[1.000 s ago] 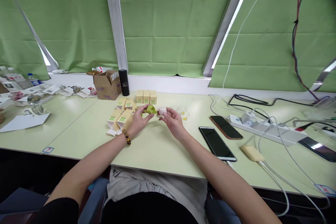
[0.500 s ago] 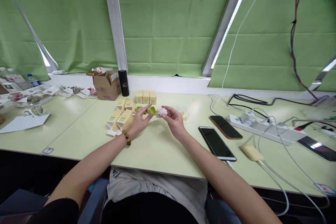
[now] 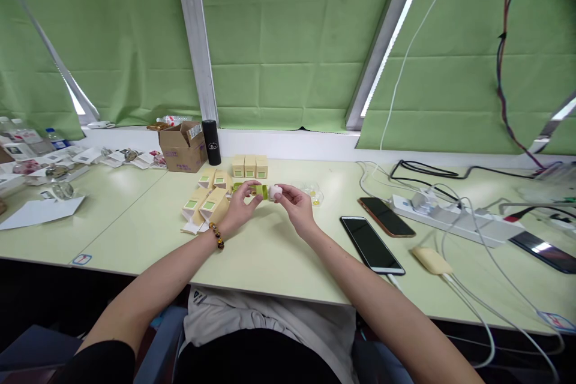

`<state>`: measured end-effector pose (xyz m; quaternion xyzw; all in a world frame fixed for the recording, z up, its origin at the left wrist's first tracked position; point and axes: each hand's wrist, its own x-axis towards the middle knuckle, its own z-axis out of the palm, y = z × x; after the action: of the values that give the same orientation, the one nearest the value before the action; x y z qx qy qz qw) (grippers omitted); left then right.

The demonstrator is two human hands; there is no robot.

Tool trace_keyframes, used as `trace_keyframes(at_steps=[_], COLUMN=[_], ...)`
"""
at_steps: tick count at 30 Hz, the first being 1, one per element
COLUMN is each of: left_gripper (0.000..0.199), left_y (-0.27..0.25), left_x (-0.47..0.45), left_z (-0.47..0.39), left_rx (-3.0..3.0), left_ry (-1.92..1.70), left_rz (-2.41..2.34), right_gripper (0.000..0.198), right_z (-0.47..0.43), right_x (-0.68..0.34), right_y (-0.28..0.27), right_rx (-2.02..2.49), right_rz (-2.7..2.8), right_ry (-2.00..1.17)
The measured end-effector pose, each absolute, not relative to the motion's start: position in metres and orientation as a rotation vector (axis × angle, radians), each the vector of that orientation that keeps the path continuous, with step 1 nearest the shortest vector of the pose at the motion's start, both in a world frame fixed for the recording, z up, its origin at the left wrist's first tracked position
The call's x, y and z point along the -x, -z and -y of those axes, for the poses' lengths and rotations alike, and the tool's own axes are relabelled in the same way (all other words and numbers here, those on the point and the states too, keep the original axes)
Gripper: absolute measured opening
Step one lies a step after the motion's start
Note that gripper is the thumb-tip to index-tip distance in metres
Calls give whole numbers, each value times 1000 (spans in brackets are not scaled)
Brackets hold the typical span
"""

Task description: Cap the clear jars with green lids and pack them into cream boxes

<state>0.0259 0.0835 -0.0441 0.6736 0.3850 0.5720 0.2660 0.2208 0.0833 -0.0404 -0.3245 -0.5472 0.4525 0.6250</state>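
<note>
Between the fingers of my left hand (image 3: 242, 205) is a small green box (image 3: 261, 192), tipped on its side. My right hand (image 3: 294, 209) pinches a small white rounded object (image 3: 275, 191) right at the box's right end; whether it has entered the box I cannot tell. To the left of my left hand, several cream boxes with green squares (image 3: 214, 204) lie tilted on the table, partly hidden by that hand. Behind my right hand a clear plastic tray (image 3: 314, 194) with yellow spots lies on the table.
Three cream boxes (image 3: 250, 166) stand upright farther back. A cardboard box (image 3: 182, 147) and a black cylinder (image 3: 211, 142) stand by the wall. To the right lie a white-framed phone (image 3: 372, 246), a brown-edged phone (image 3: 387, 217), a power strip (image 3: 456, 222) and loose cables.
My right hand has shifted slightly left, bringing the white object up against the green box. My left hand has turned the box a little toward it.
</note>
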Motion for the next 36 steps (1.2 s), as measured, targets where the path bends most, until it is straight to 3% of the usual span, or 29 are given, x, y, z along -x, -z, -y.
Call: trace_keyframes(at_steps=[28,36], left_gripper=[38,55], left_y=[45,39], left_x=[-23,-28], left_z=[-77,-65], left_rx=[-1921,-2054], left_ry=[-1440,-1388], left_rz=[-1054,-1162], right_gripper=[48,52], right_z=[-80,-79], right_x=[-219,-217], right_y=[40,43], right_rx=[769,779], right_rz=[1390,1376], right_ry=[-1034,-1053])
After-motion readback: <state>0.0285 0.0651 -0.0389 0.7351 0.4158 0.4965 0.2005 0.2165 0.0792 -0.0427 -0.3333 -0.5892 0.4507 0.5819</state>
